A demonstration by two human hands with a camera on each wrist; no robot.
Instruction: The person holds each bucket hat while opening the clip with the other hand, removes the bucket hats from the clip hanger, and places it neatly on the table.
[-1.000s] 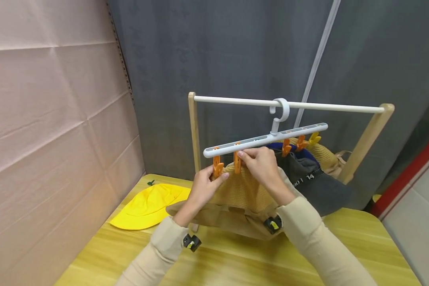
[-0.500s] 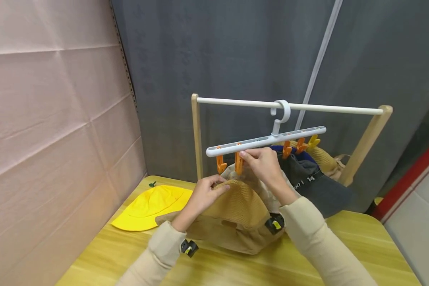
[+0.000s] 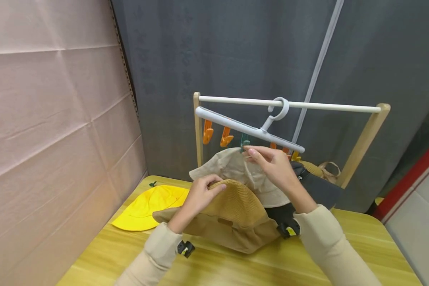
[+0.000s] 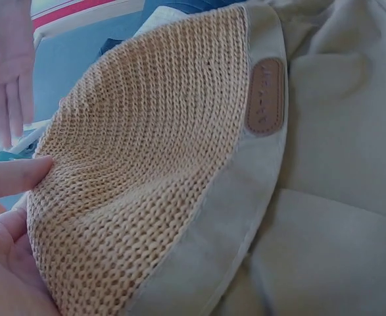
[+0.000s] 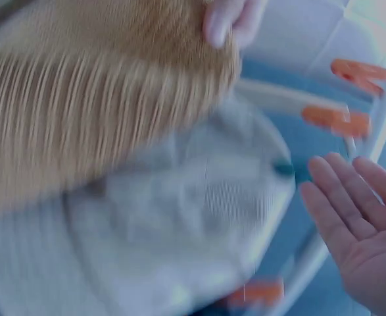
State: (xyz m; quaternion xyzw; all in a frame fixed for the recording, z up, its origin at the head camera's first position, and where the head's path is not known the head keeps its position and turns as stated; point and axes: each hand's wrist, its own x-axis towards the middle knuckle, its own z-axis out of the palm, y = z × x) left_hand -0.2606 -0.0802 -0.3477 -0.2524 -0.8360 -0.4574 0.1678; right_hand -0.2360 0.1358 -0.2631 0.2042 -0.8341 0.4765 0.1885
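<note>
My left hand pinches the crown of a tan bucket hat with a knitted top and a cloth brim. In the left wrist view a brown leather patch shows on its band. My right hand is beside a green clip, its fingers straight and holding nothing in the right wrist view. That clip holds a cream bucket hat behind the tan one. Above, a white clip hanger tilts with its left end high. Two orange clips on that end hold nothing.
The hanger hooks over the white rod of a wooden-legged rack. A dark cap and a straw-coloured hat hang towards the right. A yellow hat lies on the table at left; a grey curtain stands behind.
The tan hat has come away from the orange clips and moved down in my left hand. My right hand has let go of an orange clip and shifted right; the hanger's left end has swung up.
</note>
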